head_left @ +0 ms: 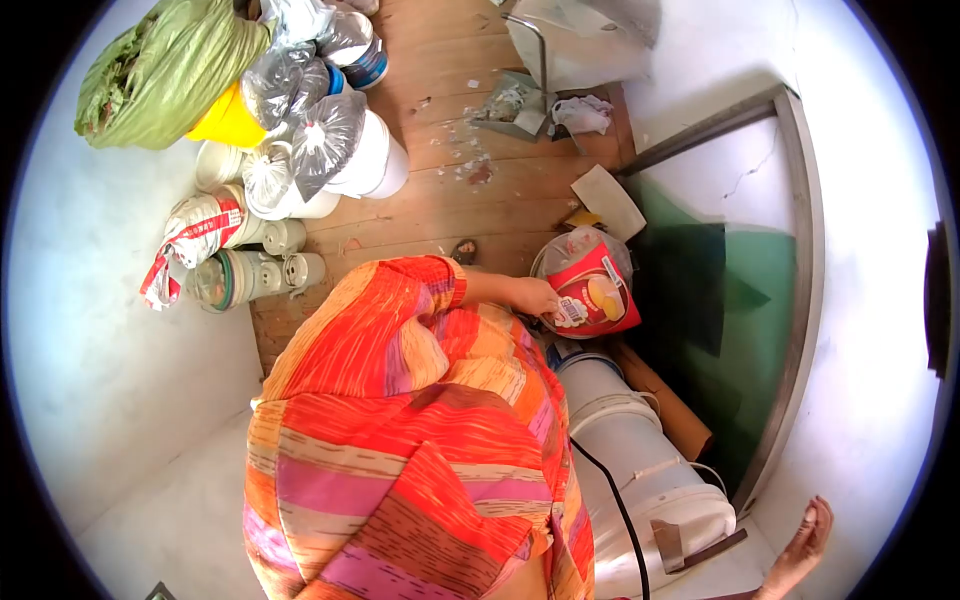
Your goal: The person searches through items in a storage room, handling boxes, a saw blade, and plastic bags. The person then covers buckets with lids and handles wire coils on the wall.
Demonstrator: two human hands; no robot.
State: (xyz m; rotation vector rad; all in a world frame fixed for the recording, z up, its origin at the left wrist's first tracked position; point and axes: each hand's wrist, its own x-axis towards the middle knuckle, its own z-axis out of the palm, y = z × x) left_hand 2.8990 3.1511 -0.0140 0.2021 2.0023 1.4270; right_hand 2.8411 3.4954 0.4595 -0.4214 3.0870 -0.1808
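My left hand [537, 297] reaches out from an orange patterned sleeve, its fingers closed on the near left edge of a red snack bag [605, 298] with yellow pictures. The bag lies on the mouth of a round bin [541, 268] lined with clear plastic [588, 243]. At the lower right, my right hand [803, 548] is raised near the white wall, fingers stretched and nothing in it. Closest to it is what looks like a cleaver [670, 545] lying on a white lidded bucket [700, 512].
Another white bucket [590, 378] and a brown board [665, 405] stand beside the framed green panel [765, 290]. Tubs, jars and a green sack [175, 65] line the left wall. A dustpan [525, 118] and scraps lie on the wooden floor [440, 170]. A black cable [622, 500] hangs by the buckets.
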